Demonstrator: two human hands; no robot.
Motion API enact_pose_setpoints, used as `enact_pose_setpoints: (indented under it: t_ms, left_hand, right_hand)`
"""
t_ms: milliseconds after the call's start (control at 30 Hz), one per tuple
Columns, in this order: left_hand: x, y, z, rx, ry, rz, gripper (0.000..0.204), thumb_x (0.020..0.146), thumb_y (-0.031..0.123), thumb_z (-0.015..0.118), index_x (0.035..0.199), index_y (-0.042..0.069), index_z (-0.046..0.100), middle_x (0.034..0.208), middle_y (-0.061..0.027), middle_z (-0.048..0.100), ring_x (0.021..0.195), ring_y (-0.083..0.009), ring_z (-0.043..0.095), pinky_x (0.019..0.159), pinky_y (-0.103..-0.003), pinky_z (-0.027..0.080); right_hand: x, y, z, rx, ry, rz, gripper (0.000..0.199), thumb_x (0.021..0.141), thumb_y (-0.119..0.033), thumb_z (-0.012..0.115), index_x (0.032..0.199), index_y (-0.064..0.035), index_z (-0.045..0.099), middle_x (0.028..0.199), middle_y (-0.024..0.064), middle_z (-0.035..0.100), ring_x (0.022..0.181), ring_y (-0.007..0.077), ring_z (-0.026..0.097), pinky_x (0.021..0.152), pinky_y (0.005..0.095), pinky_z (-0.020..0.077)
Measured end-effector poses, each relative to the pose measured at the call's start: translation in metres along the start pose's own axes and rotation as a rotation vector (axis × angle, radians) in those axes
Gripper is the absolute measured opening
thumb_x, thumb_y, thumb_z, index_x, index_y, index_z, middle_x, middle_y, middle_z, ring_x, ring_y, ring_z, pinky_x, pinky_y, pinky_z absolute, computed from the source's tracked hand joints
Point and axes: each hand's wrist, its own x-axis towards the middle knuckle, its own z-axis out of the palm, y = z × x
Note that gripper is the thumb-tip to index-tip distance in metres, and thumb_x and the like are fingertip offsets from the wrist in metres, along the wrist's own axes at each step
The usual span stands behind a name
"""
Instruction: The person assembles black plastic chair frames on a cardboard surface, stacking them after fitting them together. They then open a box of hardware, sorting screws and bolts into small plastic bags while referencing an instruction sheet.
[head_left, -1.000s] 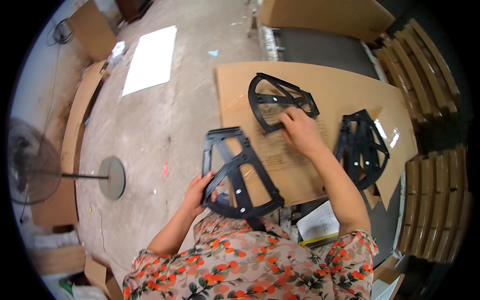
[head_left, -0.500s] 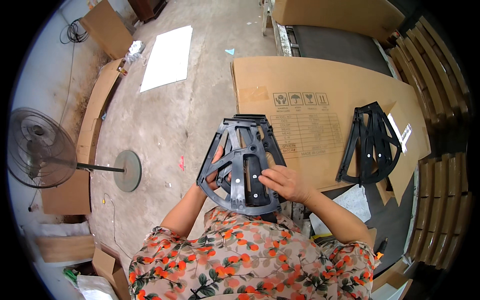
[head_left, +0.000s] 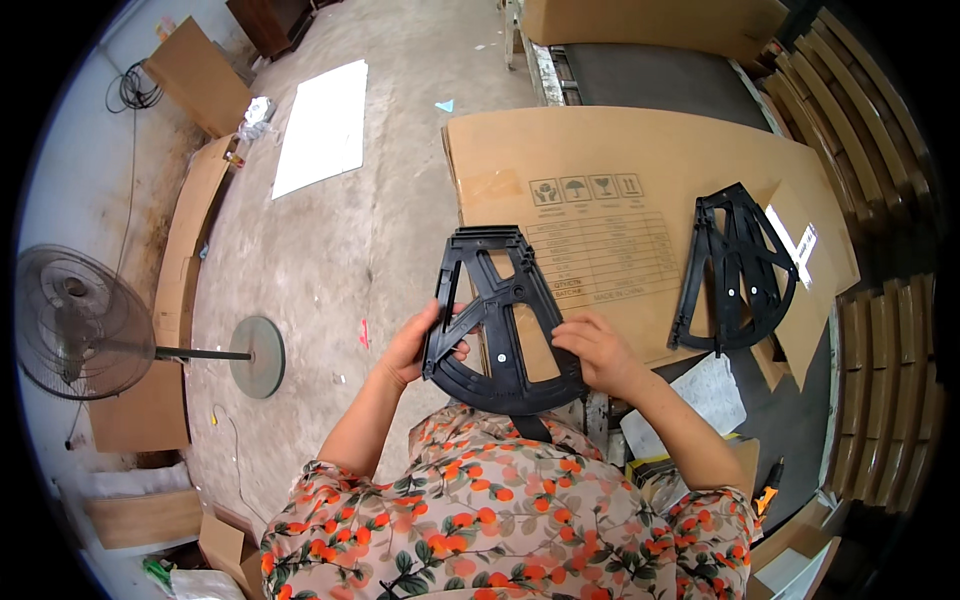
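Note:
In front of my body I hold a black plastic fan-shaped frame (head_left: 501, 335) with cut-out openings and a curved lower edge. My left hand (head_left: 410, 345) grips its left side, with fingertips showing through an opening. On the opposite side, the fingers of my right hand (head_left: 600, 355) close on the frame's right edge. Whether one or two frames are in my hands is hard to tell, as their outlines overlap. To the right, another black fan-shaped frame (head_left: 731, 270) lies on a large printed cardboard sheet (head_left: 490, 145).
A standing fan (head_left: 85, 325) is on the left, its round base (head_left: 258, 357) on the floor. A white sheet (head_left: 322, 130) lies farther off. Stacked brown cartons (head_left: 880, 390) line the right side. Near my right elbow are white paper (head_left: 690, 405) and an orange-black cutter (head_left: 768, 488).
Two offset frames in my hands have come together into nearly one outline, now turned slightly. My right hand has moved from the front face to the right edge.

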Motion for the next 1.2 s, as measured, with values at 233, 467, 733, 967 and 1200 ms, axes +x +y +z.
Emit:
enact_pose_setpoints:
  t_ms: [233, 467, 733, 967, 1200]
  left_hand:
    - [0.001, 0.009, 0.028, 0.212, 0.134, 0.034, 0.037, 0.091, 0.031, 0.055, 0.107, -0.002, 0.054, 0.081, -0.0109, 0.064, 0.053, -0.0129, 0.059, 0.048, -0.024, 0.05]
    - [0.069, 0.061, 0.066, 0.406, 0.005, 0.039, 0.034, 0.092, 0.03, 0.053, 0.093, -0.003, 0.057, 0.073, -0.0093, 0.062, 0.05, -0.0131, 0.058, 0.045, -0.024, 0.049]
    - [0.113, 0.076, 0.057, 0.717, 0.098, 0.003, 0.043, 0.088, 0.038, 0.058, 0.085, -0.005, 0.06, 0.07, -0.0119, 0.063, 0.059, -0.0202, 0.063, 0.055, -0.032, 0.053]
    - [0.101, 0.094, 0.084, 2.067, 0.358, 0.483, 0.057, 0.074, 0.055, 0.065, 0.065, -0.002, 0.062, 0.057, -0.0158, 0.058, 0.054, -0.0321, 0.058, 0.051, -0.038, 0.044]
    - [0.131, 0.016, 0.212, 1.266, -0.302, 0.429, 0.029, 0.087, 0.025, 0.059, 0.101, -0.001, 0.063, 0.082, -0.0088, 0.064, 0.077, -0.0142, 0.06, 0.068, -0.028, 0.048]
  right_hand:
    - [-0.003, -0.013, 0.005, 0.133, 0.071, 0.507, 0.04, 0.081, -0.021, 0.064, 0.112, 0.002, 0.053, 0.105, 0.0195, 0.055, 0.1, 0.0354, 0.052, 0.086, 0.0401, 0.043]
    - [0.006, 0.018, -0.012, 0.028, 0.323, 0.578, 0.047, 0.08, -0.022, 0.063, 0.116, 0.0035, 0.049, 0.104, 0.0216, 0.055, 0.099, 0.0368, 0.05, 0.085, 0.0407, 0.0421]
    - [-0.078, 0.044, -0.099, -0.229, 1.034, 0.911, 0.032, 0.081, -0.026, 0.063, 0.099, 0.0, 0.061, 0.096, 0.0169, 0.062, 0.086, 0.0281, 0.06, 0.076, 0.034, 0.0473]
    - [-0.178, 0.048, -0.12, 0.026, 1.126, 1.401, 0.035, 0.082, -0.033, 0.066, 0.087, 0.0012, 0.063, 0.065, 0.0034, 0.059, 0.061, 0.0096, 0.053, 0.058, 0.0237, 0.043]
    - [-0.184, 0.075, -0.12, 0.126, 1.246, 1.281, 0.03, 0.08, -0.029, 0.069, 0.075, -0.0001, 0.06, 0.061, -0.0015, 0.054, 0.055, 0.005, 0.045, 0.05, 0.0206, 0.0352]
